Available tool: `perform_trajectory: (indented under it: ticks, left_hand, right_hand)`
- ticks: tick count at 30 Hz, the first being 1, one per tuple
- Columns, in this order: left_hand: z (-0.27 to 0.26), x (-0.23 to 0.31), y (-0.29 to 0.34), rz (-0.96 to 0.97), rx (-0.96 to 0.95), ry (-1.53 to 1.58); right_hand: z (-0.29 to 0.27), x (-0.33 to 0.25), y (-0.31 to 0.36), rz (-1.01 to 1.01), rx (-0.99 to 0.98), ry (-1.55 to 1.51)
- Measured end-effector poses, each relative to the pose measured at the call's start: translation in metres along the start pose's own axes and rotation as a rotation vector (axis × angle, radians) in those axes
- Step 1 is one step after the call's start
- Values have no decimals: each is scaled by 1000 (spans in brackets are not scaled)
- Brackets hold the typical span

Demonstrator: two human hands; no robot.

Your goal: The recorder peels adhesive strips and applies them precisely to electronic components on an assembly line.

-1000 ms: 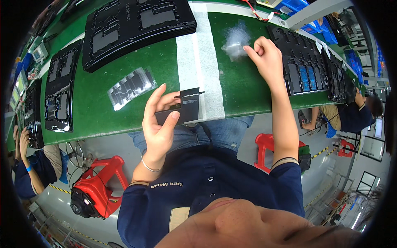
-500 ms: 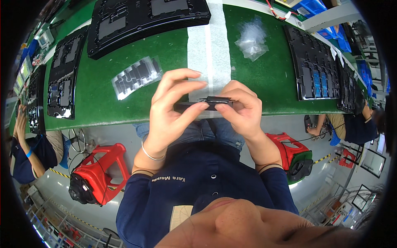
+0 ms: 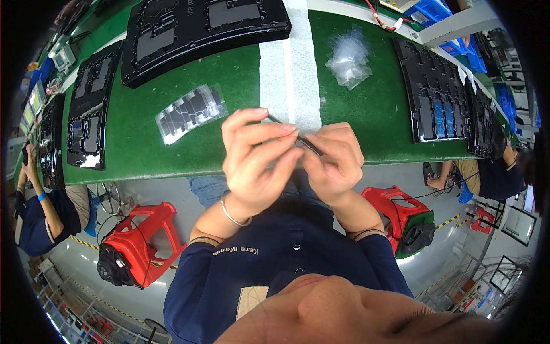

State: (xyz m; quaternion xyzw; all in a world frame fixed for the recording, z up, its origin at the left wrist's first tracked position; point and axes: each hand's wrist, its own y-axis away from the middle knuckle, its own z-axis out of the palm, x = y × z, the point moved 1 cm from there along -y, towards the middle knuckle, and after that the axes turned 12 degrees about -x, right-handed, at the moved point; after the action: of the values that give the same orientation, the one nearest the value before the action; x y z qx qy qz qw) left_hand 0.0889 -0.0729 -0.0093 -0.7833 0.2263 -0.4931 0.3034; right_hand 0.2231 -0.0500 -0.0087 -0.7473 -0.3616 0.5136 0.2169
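Both my hands meet above the near edge of the green table. My left hand and my right hand together pinch a small flat black part, seen almost edge-on between the fingertips. A silver bangle sits on my left wrist. Beyond the fingers, a white strip runs across the table. A clear strip of small black pieces lies on the green to the left of my hands. A crumpled pile of clear plastic bags lies to the right of the white strip.
Black moulded trays lie at the back, at the left and at the right, the right one holding blue pieces. Red stools stand on the floor either side of me. Other seated people work at left and right.
My right hand came back from the bag pile to join my left hand on the black part. The part has turned from flat-on to nearly edge-on, and both hands have closed tighter on it.
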Motion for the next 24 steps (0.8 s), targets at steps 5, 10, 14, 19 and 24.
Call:
perform_trajectory:
  ticks: [5, 10, 14, 19, 24]
  left_hand:
    - [24, 15, 15, -59, -141, -172]
    - [6, 11, 4, -87, -288, -272]
    - [-5, -8, 4, -345, -83, 437]
    - [-7, -11, 24, -549, -70, 961]
    - [-7, -7, 30, -526, -40, 915]
  right_hand:
    - [10, 0, -3, -57, 149, 268]
    - [-3, 0, -7, 69, 41, 173]
    - [-17, 11, -6, 386, -283, -432]
    - [-9, 5, -5, 391, -168, -559]
    - [-9, 4, -13, 368, -56, -597]
